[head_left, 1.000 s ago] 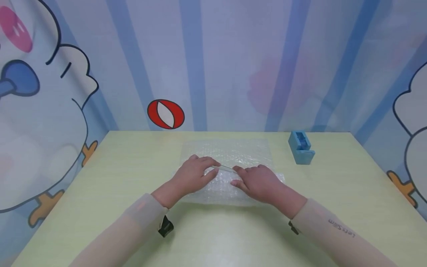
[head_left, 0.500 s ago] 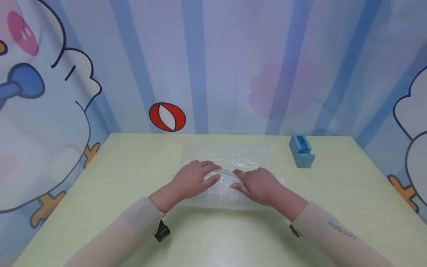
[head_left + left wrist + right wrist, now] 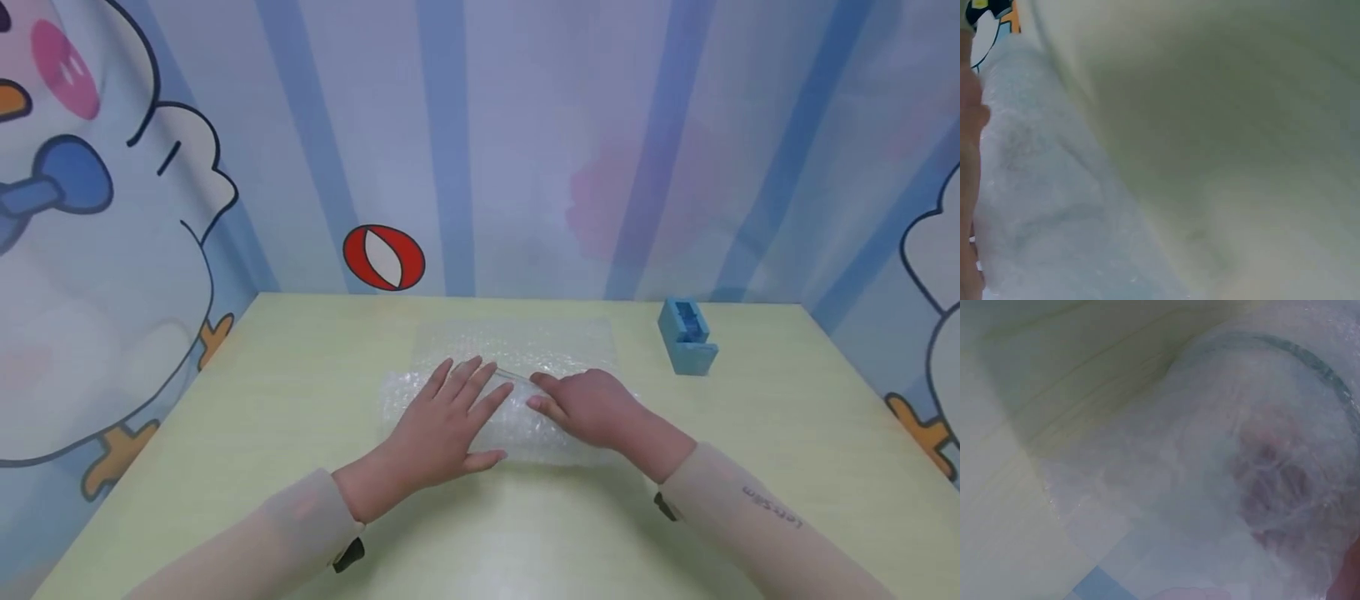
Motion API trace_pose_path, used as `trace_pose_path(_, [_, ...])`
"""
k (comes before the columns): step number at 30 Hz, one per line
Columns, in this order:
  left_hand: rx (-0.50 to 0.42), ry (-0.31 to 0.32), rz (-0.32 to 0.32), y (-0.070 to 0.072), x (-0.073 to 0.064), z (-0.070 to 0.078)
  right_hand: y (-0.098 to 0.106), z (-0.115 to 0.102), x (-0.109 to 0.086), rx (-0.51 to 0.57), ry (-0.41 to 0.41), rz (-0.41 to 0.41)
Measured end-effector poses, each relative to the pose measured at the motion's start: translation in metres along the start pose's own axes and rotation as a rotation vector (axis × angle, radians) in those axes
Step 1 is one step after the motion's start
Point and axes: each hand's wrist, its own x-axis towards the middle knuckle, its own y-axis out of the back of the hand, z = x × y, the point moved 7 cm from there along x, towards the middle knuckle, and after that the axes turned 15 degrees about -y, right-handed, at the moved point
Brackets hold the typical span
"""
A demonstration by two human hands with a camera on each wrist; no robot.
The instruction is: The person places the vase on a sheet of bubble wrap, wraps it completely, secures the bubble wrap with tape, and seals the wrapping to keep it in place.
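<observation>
Left hand [image 3: 450,417] flat, fingers spread, pressing bubble wrap [image 3: 525,350]. Right hand [image 3: 592,408] beside it, fingers curled gripping wrapped roll [image 3: 1260,462].

Your left hand [image 3: 450,417] uncurled, fingers now spread flat on the bubble wrap [image 3: 517,367]; wrap's near-left edge now bulges out left of that hand

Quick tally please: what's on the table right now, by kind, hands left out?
Bubble wrap: 1 sheet, partly rolled over a clear round-rimmed item
Clear item inside the wrap: 1, kind unclear through the wrap
Blue tape dispenser: 1
Total: 3

The left hand lies flat on the wrap; the right hand grips the roll.
</observation>
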Motion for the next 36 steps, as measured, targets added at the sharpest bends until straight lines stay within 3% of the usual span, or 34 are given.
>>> trace_pose_path(7, [0.028,0.039,-0.083,-0.014,-0.002,0.005,0.000,0.000,0.003,0.020,0.002,-0.026])
trace_pose_path(14, [0.133,0.040,-0.008,-0.012,0.002,0.004,0.002,0.002,0.008,0.042,-0.015,-0.079])
trace_pose_path(21, [0.058,0.031,-0.016,-0.013,0.007,0.001,0.001,0.006,0.008,0.073,-0.029,-0.115])
trace_pose_path(36, [-0.045,0.047,-0.073,-0.008,0.000,0.006,-0.002,0.001,0.001,0.124,-0.040,-0.182])
